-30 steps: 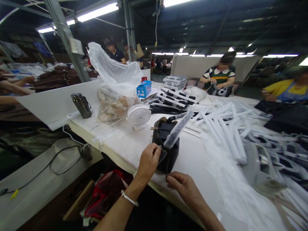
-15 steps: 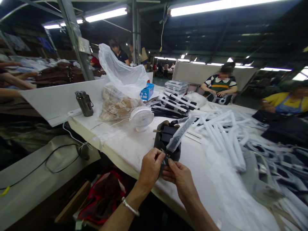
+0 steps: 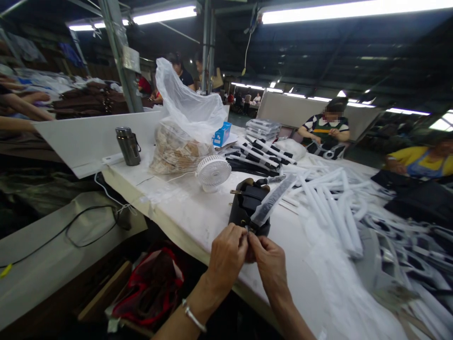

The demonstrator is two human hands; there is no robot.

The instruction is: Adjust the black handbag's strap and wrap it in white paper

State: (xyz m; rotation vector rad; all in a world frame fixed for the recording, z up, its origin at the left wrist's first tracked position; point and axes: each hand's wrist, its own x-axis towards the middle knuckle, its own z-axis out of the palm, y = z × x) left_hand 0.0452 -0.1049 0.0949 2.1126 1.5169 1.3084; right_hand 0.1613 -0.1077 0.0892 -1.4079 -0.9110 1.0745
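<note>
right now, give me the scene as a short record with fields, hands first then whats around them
left hand: fingertips pinched at the near end of the black bag
right hand: fingertips meet the left's at the same spot
black bag: upright near the table edge, a plastic-wrapped strap sticking out of it
table: white
behind bag: small white fan, clear sack, dark flask
right side: white wrapped straps in a pile

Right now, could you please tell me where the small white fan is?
In the head view, the fan stands on the white table, left of centre, between the plastic bag and the black bag.
</note>
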